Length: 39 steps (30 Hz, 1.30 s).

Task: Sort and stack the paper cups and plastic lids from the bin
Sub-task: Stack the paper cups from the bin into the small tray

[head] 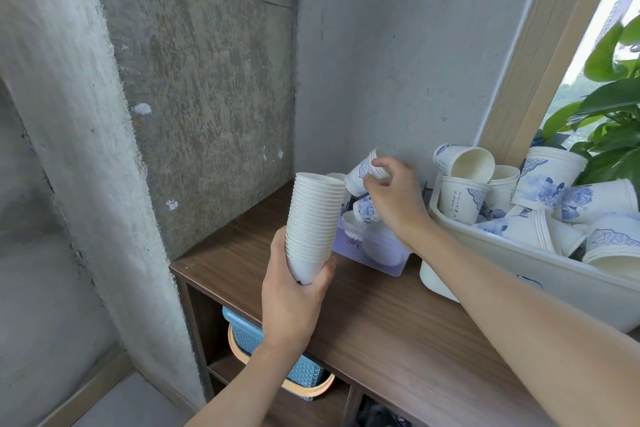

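My left hand [294, 291] grips the bottom of a tall stack of nested white paper cups [313, 222], held upright above the wooden counter. My right hand [394, 198] pinches the rim of a single blue-patterned paper cup [362, 172], tilted, just right of the stack's top. A second patterned cup [366, 209] lies under that hand, above a clear plastic box [372, 250]. A white bin [540, 274] on the right holds several loose and part-stacked cups [540, 184]. No plastic lids can be made out.
The dark wooden counter [381, 322] runs along a concrete wall. A blue basket [273, 357] with an orange handle sits on the shelf below. A leafy green plant [609, 107] stands by the window at the right.
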Available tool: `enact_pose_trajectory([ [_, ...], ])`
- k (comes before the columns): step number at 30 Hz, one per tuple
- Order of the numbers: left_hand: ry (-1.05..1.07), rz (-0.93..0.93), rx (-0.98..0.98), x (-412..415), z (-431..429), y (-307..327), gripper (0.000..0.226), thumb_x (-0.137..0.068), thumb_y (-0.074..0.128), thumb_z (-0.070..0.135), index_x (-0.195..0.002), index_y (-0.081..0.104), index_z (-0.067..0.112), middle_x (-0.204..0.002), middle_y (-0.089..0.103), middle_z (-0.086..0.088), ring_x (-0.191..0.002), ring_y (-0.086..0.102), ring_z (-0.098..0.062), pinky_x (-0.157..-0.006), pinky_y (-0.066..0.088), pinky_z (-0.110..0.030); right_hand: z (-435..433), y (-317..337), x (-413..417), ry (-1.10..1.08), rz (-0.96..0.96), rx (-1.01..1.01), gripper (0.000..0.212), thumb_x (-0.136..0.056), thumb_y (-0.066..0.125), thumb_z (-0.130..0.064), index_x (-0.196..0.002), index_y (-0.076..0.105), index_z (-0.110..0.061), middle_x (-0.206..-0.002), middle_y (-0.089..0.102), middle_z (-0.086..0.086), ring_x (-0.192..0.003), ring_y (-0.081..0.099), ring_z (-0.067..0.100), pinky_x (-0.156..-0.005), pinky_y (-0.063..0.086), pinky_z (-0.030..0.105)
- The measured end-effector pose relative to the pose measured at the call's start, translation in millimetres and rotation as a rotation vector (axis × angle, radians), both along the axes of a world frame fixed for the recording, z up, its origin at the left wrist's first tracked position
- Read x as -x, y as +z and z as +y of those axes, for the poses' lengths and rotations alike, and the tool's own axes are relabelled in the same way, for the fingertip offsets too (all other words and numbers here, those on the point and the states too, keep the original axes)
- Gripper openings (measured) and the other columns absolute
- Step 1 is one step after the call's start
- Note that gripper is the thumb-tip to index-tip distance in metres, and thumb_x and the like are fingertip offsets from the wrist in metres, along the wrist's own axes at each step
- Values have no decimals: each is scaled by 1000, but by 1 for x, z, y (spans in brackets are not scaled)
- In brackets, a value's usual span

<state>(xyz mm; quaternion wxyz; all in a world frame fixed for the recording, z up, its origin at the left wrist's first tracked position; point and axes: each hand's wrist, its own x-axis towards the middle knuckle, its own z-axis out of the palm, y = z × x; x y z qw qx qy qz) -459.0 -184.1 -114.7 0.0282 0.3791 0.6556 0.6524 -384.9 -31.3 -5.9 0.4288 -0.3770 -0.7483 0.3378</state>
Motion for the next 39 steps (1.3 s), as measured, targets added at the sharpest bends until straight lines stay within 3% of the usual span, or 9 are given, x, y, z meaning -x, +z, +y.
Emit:
enact_pose_trajectory([
  [3,8,2,10,1,1,-1,72,-79,81,33,-113,30,71,-107,55,36,-100,58,6,-71,43,-11,12,-3,7,-12,-119,-21,33,-90,55,-12,-123,58,-13,-135,38,1,-96,60,18,-95,45,34],
  [9,7,8,17,-1,1,0,74,-78,81,34,-110,28,74,-106,53,43,-99,56,13,-73,43,-13,28,-12,17,-26,-302,-7,43,-88,55,-16,-130,56,-11,-140,48,7,-117,55,26,-102,41,37],
  [15,9,-1,22,-1,1,-1,74,-78,81,35,-112,28,74,-108,53,43,-100,55,12,-74,43,-13,20,-7,16,-27,-215,-89,39,-89,51,-6,-128,56,-3,-134,49,9,-108,58,25,-99,43,38],
  [21,-8,-24,23,-2,0,1,71,-78,82,32,-111,32,71,-105,56,38,-97,58,7,-72,45,-16,-3,19,3,55,-15,-176,31,-86,53,1,-114,64,-7,-121,52,3,-78,54,4,-74,41,10],
  [23,-13,-40,27,-2,0,1,69,-79,82,32,-111,33,69,-104,58,34,-96,59,4,-73,46,-20,-14,31,-5,89,54,-208,27,-85,55,2,-105,65,-12,-115,55,1,-77,55,2,-73,42,7],
  [28,-26,-34,42,-3,-2,2,69,-79,82,32,-115,34,66,-106,58,32,-97,59,3,-74,47,-18,-36,53,-21,170,134,-228,22,-86,59,0,-100,66,-16,-105,58,-5,-77,54,8,-73,43,9],
  [39,-9,4,51,-3,-4,3,72,-79,82,36,-118,30,68,-109,55,35,-100,58,5,-76,49,-19,-50,56,-28,336,34,-176,17,-87,62,-5,-86,68,-20,-90,61,-6,-70,53,10,-66,46,15],
])
